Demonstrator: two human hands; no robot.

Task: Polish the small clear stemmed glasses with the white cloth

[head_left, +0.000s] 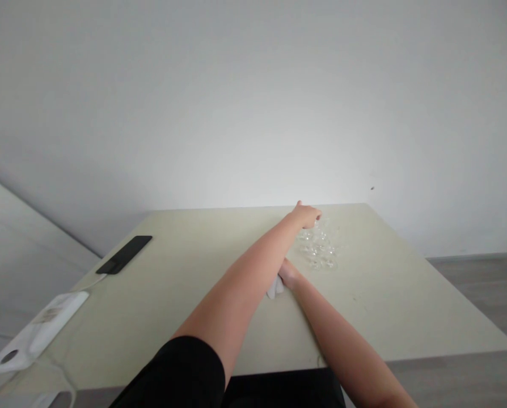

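Note:
My left hand (307, 216) reaches across to the far right part of the table, its forearm crossing above my right one. Its fingers bend down at the far edge of a group of clear glass pieces (317, 249), which look like small glasses; what lies under the fingers is mostly hidden. Nearer to me, my right hand (290, 274) is closed on a white cloth (275, 288). My left forearm covers most of its fingers and part of the cloth.
The pale table (406, 306) meets a white wall (253, 102) at its far edge. To the left lie a black phone (125, 254) and a white power strip (38, 331) with cables. Grey floor (483, 283) shows beyond the right edge.

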